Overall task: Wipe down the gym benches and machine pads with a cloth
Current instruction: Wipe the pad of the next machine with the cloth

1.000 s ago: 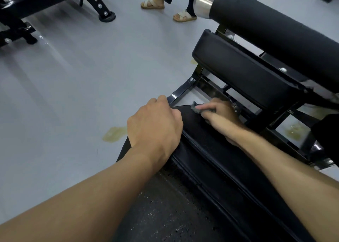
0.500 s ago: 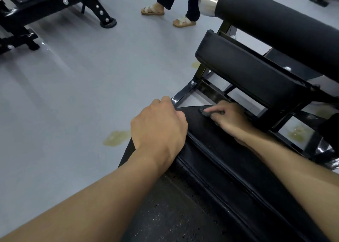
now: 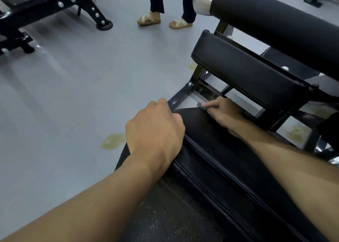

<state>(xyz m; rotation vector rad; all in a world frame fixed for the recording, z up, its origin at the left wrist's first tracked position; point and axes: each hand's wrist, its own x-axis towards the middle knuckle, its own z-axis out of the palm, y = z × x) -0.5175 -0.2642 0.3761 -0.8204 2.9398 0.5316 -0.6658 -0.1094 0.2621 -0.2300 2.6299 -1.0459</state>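
Left hand (image 3: pixel 156 130) grip round pad (image 3: pixel 220 150), right hand (image 3: pixel 226 113) grip round cloth (image 3: pixel 200 106), unchanged.

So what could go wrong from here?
1. The right hand holds only a small bunch of grey cloth at the far edge of the bench pad, so it may slip off onto the metal frame and knock the knuckles.
2. So little cloth shows that strokes could skip parts of the pad.
3. The left hand grips the pad's left edge, which may go unwiped.
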